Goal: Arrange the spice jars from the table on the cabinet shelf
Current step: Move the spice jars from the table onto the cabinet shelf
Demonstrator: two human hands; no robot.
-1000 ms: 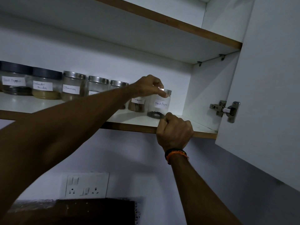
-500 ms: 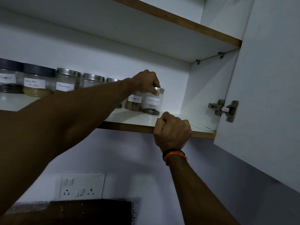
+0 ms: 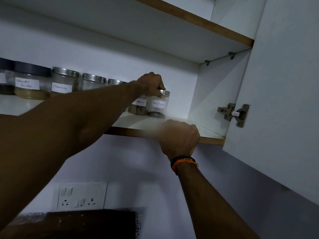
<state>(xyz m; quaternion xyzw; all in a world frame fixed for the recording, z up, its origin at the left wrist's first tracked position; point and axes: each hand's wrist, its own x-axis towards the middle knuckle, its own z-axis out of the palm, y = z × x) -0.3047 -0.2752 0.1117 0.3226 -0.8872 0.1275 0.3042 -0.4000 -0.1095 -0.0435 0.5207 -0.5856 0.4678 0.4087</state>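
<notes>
A row of labelled spice jars stands on the white cabinet shelf [image 3: 155, 124]. At its right end is a clear jar marked Black Pepper [image 3: 158, 106] with a metal lid. My left hand [image 3: 150, 85] reaches over the row and grips that jar's lid from above. A small jar with brown contents [image 3: 139, 106] touches its left side. Further left stand a Cinnamon jar [image 3: 63, 82] and a dark-lidded Coriander Powder jar [image 3: 31, 81]. My right hand [image 3: 179, 137], fingers curled, holds the shelf's wooden front edge, below and right of the pepper jar.
The cabinet door [image 3: 283, 94] hangs open on the right, its hinge [image 3: 234, 114] beside the shelf end. An upper shelf [image 3: 198, 21] sits overhead. A wall socket plate [image 3: 81, 195] and a dark board [image 3: 91, 223] lie below.
My left hand has pushed the Black Pepper jar back from the shelf's front into line beside the small brown jar. My right hand stays on the shelf edge.
</notes>
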